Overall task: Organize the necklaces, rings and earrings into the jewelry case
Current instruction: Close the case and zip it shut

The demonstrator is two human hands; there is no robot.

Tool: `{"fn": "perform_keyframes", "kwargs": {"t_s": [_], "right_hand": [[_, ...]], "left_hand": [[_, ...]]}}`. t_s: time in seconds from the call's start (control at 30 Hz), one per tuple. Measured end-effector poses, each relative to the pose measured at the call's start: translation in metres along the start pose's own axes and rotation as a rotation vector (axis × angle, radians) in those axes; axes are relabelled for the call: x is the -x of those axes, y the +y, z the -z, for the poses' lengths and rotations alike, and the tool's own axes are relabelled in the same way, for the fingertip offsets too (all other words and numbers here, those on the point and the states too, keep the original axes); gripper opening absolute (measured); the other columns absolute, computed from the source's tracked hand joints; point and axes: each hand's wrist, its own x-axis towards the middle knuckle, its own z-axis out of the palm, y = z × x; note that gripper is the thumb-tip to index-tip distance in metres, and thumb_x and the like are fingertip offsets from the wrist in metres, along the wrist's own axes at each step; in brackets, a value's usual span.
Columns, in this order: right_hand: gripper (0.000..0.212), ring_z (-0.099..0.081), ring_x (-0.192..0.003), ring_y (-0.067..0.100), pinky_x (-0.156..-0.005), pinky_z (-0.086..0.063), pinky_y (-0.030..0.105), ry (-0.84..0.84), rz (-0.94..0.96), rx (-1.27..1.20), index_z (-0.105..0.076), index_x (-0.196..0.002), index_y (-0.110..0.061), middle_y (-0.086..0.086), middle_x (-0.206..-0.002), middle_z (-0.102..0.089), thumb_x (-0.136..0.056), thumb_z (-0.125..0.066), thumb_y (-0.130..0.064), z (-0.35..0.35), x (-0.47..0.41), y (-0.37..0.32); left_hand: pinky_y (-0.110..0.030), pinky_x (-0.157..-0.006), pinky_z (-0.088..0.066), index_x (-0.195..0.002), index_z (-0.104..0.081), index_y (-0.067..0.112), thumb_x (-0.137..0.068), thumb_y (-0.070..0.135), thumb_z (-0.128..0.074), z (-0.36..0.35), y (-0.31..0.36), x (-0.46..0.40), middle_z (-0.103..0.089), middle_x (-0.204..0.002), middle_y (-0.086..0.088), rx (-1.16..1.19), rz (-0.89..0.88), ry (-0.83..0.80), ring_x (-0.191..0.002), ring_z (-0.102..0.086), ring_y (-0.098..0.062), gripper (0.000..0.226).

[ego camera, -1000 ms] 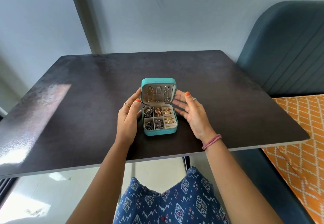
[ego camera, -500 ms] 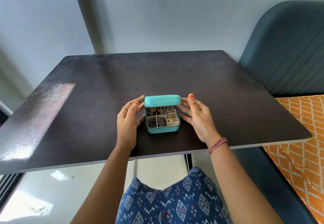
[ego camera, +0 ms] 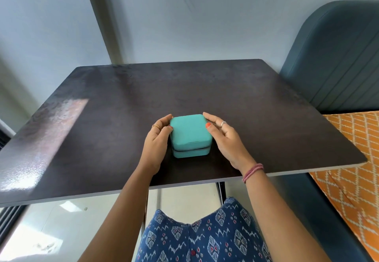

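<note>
One jewelry case (ego camera: 190, 134) sits on the bench (ego camera: 266, 118) in front of you, and its lid, which stood upright a second ago and was half lowered a moment later, now lies flat on the base with only a dark seam showing along the front. That hides the compartments, so you can no longer count necklaces, rings or earrings from here; none lie loose on the bench, which suggests the sorting is done and only the fastening, if there is any, remains. Two hands are at the case: your left hand (ego camera: 156, 145) curls round its left side, thumb at the lid's corner, and your right hand (ego camera: 225, 141) cups the right side with its thumb pressed on the lid and the fingers reaching along the far edge.
</note>
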Motion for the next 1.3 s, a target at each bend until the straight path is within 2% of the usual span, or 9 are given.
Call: {"fn": "perform_keyframes", "kwargs": {"t_s": [0.1, 0.27, 0.43, 0.57, 0.67, 0.83, 1.03, 1.17, 1.3], "right_hand": [[0.069, -0.020, -0.139, -0.003, -0.110, -0.024, 0.021, -0.133, 0.059, 0.233, -0.030, -0.146, -0.037, -0.017, -0.156, -0.021, -0.084, -0.056, -0.054, -0.003, 0.004, -0.008], [0.107, -0.007, -0.145, 0.003, -0.113, -0.017, 0.024, -0.231, 0.121, 0.394, -0.020, -0.150, -0.035, -0.016, -0.159, -0.004, -0.064, -0.081, -0.050, -0.004, 0.004, -0.007], [0.103, -0.016, -0.137, -0.001, -0.113, -0.020, 0.024, -0.204, 0.131, 0.451, -0.027, -0.149, -0.031, -0.015, -0.156, -0.012, -0.064, -0.085, -0.043, -0.003, 0.001, -0.005], [0.099, -0.020, -0.134, -0.001, -0.111, -0.022, 0.022, -0.182, 0.153, 0.467, -0.031, -0.147, -0.029, -0.013, -0.155, -0.017, -0.065, -0.085, -0.041, -0.004, 0.000, -0.004], [0.098, -0.021, -0.134, -0.002, -0.111, -0.022, 0.020, -0.181, 0.163, 0.456, -0.033, -0.146, -0.029, -0.013, -0.155, -0.019, -0.065, -0.086, -0.040, -0.003, 0.001, -0.004], [0.097, -0.022, -0.134, -0.002, -0.112, -0.025, 0.021, -0.192, 0.155, 0.447, -0.033, -0.146, -0.028, -0.014, -0.154, -0.019, -0.065, -0.086, -0.039, -0.003, 0.001, -0.005], [0.097, -0.025, -0.136, 0.001, -0.115, -0.027, 0.027, -0.175, 0.166, 0.449, -0.035, -0.145, -0.025, -0.013, -0.152, -0.022, -0.064, -0.087, -0.040, -0.004, 0.001, -0.005], [0.097, -0.026, -0.136, 0.003, -0.115, -0.027, 0.029, -0.179, 0.165, 0.450, -0.035, -0.145, -0.024, -0.013, -0.151, -0.023, -0.064, -0.087, -0.039, -0.005, 0.001, -0.006], [0.098, -0.026, -0.135, 0.002, -0.115, -0.028, 0.028, -0.173, 0.157, 0.446, -0.035, -0.145, -0.025, -0.014, -0.150, -0.023, -0.063, -0.087, -0.040, -0.006, 0.000, -0.004]], "left_hand": [[-0.027, -0.102, -0.042, -0.133, -0.051, 0.025, -0.098, 0.012, -0.040, 0.004, 0.005, -0.003, -0.054, -0.128, 0.006, -0.163, -0.009, -0.064, -0.116, -0.051, -0.009, 0.039], [-0.027, -0.105, -0.039, -0.132, -0.047, 0.029, -0.074, 0.026, -0.038, 0.011, 0.018, -0.019, -0.054, -0.129, 0.010, -0.302, 0.025, -0.238, -0.119, -0.051, -0.008, 0.058], [-0.024, -0.092, -0.049, -0.120, -0.054, 0.027, -0.097, 0.003, -0.030, 0.019, 0.025, -0.039, -0.060, -0.121, 0.002, -0.437, 0.049, -0.347, -0.110, -0.059, -0.014, 0.041], [-0.022, -0.091, -0.045, -0.120, -0.057, 0.023, -0.093, -0.013, -0.029, 0.021, 0.032, -0.053, -0.059, -0.115, 0.005, -0.774, -0.053, -0.429, -0.106, -0.055, -0.013, 0.053], [-0.015, -0.084, -0.040, -0.127, -0.058, 0.018, -0.092, -0.011, -0.035, 0.023, 0.039, -0.062, -0.055, -0.113, 0.009, -0.990, -0.135, -0.497, -0.096, -0.052, -0.006, 0.050], [-0.008, -0.068, -0.050, -0.115, -0.062, 0.020, -0.097, -0.007, -0.038, 0.028, 0.047, -0.076, -0.061, -0.101, 0.014, -0.941, 0.015, -0.563, -0.088, -0.059, 0.003, 0.040], [0.000, -0.073, -0.040, -0.118, -0.060, 0.010, -0.095, -0.004, -0.046, 0.024, 0.054, -0.071, -0.061, -0.108, 0.003, -1.099, -0.252, -0.509, -0.090, -0.057, -0.007, 0.031], [0.003, -0.066, -0.039, -0.108, -0.051, 0.016, -0.095, -0.006, -0.046, 0.036, 0.041, -0.051, -0.053, -0.106, 0.007, -1.065, -0.228, -0.389, -0.085, -0.051, 0.000, 0.026], [-0.008, -0.076, -0.042, -0.102, -0.046, 0.024, -0.099, 0.002, -0.045, 0.050, 0.034, -0.020, -0.056, -0.107, 0.004, -1.048, -0.237, -0.343, -0.093, -0.057, -0.007, 0.021]]}}
